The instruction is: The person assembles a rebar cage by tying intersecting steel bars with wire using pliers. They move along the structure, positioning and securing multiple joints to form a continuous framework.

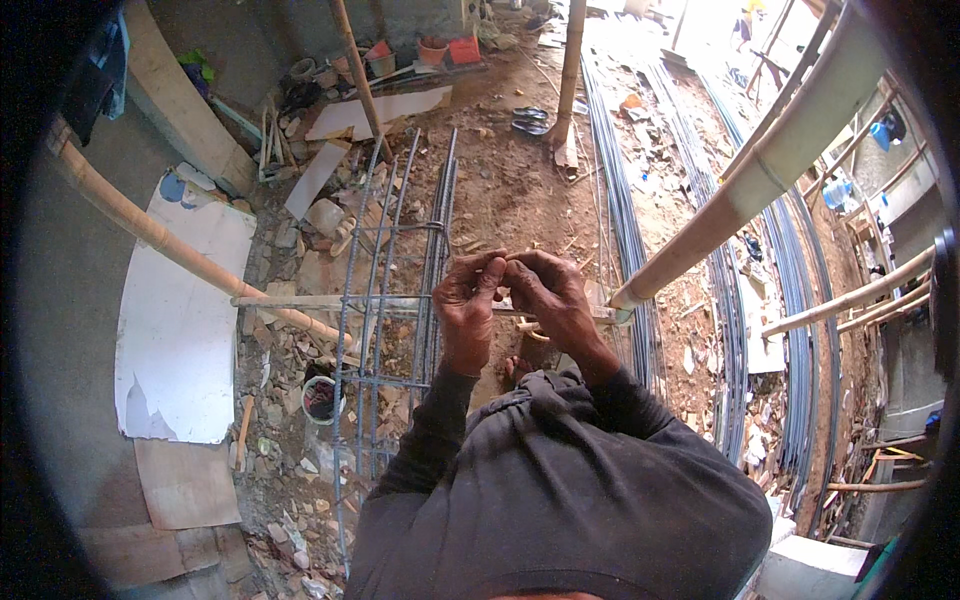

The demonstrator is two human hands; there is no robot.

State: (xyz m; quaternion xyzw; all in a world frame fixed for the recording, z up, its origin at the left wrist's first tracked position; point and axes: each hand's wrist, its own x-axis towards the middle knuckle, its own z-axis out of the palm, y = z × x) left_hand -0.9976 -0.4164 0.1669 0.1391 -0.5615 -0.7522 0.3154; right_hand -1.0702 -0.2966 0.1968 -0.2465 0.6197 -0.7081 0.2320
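Observation:
My left hand (464, 308) and my right hand (556, 302) meet in front of my chest, thumbs and fingertips pinched close together. Whatever is between the fingertips, if anything, is too small to make out. Just left of my left hand stands a cage of steel reinforcing bars (371, 300) with cross ties. Several straight bars (437, 240) lie bunched along its right side, partly hidden by my left hand. A horizontal wooden bar (290, 301) runs beneath the cage and behind my hands.
Bamboo poles (700, 225) slant up at right and left. Long bundles of steel bars (615, 170) lie on the dirt to the right. A white bucket (336, 412) stands among rubble at left, near a white board (185, 330). Sandals (530, 122) lie farther ahead.

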